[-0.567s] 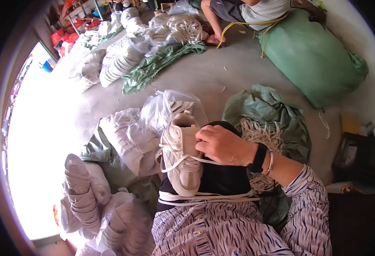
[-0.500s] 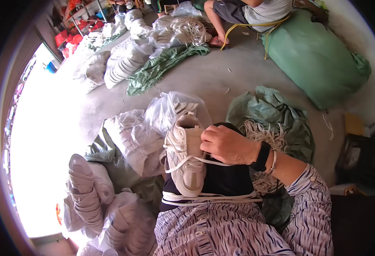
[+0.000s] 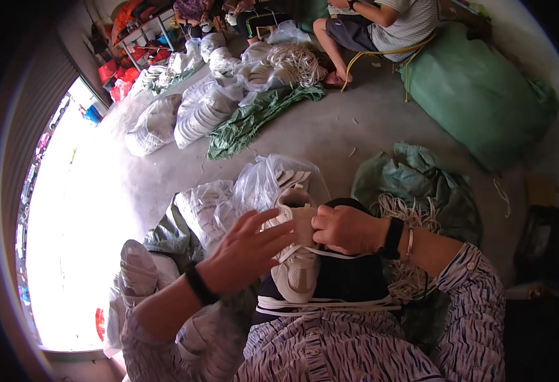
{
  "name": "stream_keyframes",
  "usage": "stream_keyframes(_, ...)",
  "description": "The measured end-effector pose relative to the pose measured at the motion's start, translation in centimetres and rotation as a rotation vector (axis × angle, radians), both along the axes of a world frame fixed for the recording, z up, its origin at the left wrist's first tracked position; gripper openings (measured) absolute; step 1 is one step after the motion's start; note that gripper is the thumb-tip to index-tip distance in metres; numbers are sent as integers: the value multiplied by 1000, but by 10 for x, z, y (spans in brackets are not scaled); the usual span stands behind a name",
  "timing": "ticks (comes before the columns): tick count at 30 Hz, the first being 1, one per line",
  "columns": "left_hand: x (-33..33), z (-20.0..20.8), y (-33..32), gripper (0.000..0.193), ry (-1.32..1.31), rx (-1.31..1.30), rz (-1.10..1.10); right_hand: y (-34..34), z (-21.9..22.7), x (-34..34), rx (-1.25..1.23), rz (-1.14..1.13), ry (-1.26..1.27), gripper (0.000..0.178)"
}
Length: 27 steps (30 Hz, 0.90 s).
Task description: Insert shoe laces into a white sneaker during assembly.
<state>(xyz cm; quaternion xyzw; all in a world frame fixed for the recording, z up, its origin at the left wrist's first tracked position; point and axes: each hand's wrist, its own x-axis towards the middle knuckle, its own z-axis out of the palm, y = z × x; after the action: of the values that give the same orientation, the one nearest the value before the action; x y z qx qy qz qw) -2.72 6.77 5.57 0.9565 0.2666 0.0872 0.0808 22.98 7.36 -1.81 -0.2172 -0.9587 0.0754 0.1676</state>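
Note:
A beige sneaker [image 3: 297, 277] lies on my dark-covered lap, toe toward me, with a white shoelace [image 3: 330, 253] part-threaded across its front. My right hand [image 3: 349, 230] is closed at the right side of its eyelets. The lace runs under that hand to its lower edge; the fingertips' exact grip is partly hidden. My left hand [image 3: 244, 245] hovers at the sneaker's left side, fingers spread and nothing in them, covering part of the upper. Several loose white laces [image 3: 330, 307] lie across my lap, near my waist.
Clear bags of shoes [image 3: 206, 207] lie ahead and to the left. At the right, a green sack [image 3: 413, 172] holds a heap of white laces [image 3: 406, 213]. Farther off are more bagged shoes [image 3: 206, 111], a big green sack [image 3: 476, 95] and seated people.
My left hand has come in from the lower left to the sneaker's side. My right hand remains at the eyelets. The whole view has shifted slightly.

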Motion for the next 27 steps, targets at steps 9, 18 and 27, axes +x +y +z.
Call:
stream_keyframes(9, 22, -22, 52, 7, 398, 136, -359, 2, -6, -5, 64, -44, -82, 10)
stream_keyframes(18, 39, -18, 33, 16, 191, -239, 28, -2, -13, -31, -220, -330, -143, 11)
stream_keyframes(27, 20, -43, 37, 16, 22, -404, 113, -3, -10, -22, -677, -488, 349, 10)
